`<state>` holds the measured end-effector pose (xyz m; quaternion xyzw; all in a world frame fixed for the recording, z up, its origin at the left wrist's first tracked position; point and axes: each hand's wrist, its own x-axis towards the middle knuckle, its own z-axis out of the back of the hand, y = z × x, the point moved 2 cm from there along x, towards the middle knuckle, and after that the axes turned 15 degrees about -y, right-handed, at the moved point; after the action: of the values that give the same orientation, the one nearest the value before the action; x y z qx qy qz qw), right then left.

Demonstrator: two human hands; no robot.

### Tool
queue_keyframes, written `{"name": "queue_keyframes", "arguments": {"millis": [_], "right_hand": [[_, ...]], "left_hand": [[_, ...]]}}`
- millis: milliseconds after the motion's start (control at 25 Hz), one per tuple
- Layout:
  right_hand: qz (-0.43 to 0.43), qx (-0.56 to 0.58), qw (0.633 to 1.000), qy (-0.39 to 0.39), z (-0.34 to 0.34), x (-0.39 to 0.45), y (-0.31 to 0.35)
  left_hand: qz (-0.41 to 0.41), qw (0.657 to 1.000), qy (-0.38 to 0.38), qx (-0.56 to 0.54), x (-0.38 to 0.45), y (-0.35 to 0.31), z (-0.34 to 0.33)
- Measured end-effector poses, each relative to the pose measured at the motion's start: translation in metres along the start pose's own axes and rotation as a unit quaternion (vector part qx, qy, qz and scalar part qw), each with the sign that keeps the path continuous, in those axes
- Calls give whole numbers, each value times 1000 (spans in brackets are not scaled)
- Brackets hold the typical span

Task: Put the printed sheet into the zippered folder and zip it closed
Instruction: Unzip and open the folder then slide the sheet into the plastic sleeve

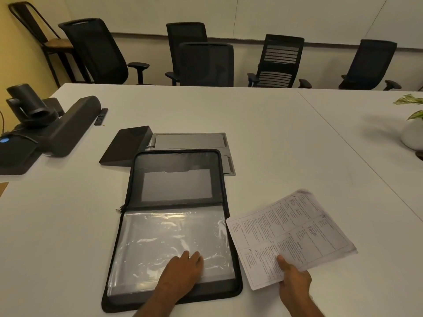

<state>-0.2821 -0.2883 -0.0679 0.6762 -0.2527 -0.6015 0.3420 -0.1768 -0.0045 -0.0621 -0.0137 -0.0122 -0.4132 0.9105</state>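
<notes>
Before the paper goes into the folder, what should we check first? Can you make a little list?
1. Zippered folder lying open flat on the table: ok.
2. Printed sheet held by the right hand, thumb on top: ok.
3. Left hand pressing the clear plastic sleeve flat: ok.
4. Sleeve opening lifted so the sheet can slide in: cannot tell.
5. Sheet lined up with the folder: not ok, it sits tilted beside the right edge.
6. Zipper pull free at the left of the fold: ok.
</notes>
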Motion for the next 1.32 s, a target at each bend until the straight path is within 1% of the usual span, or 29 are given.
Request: {"name": "queue_keyframes", "arguments": {"millis": [40,80,160,200,280,320,400,520,680,840,920,1120,1320], "right_hand": [[0,1,1000,2,0,1,0],[0,3,1000,4,-1,1,0],[1,8,1000,3,-1,0,1],[5,10,1000,-1,-2,0,1],[16,16,1000,-15,-4,0,2],[19,22,999,-21,-5,0,3],[21,32,999,-28,-8,-1,7],[31,33,999,-20,-12,-1,14],[35,12,999,6,-13,5,21],[50,1,999,10,-11,13,29],[58,-13,998,11,-11,16,31],[67,-38,997,17,-18,18,33],[80,-53,995,27,-28,20,33]], "left_hand": [[7,1000,-9,-5,1,1,1],[35,999,-23,-15,3,1,5],[133,989,-33,-51,6,1,13],[186,977,-52,-86,6,1,14],[267,943,-114,-161,4,2,12],[291,929,-136,-184,4,3,12],[324,909,-153,-212,4,3,14],[336,890,-174,-255,7,7,18],[329,873,-228,-279,11,12,25],[313,863,-267,-294,13,16,29],[306,864,-277,-290,13,18,29],[272,881,-276,-270,13,16,31],[258,886,-278,-268,15,16,29]]}}
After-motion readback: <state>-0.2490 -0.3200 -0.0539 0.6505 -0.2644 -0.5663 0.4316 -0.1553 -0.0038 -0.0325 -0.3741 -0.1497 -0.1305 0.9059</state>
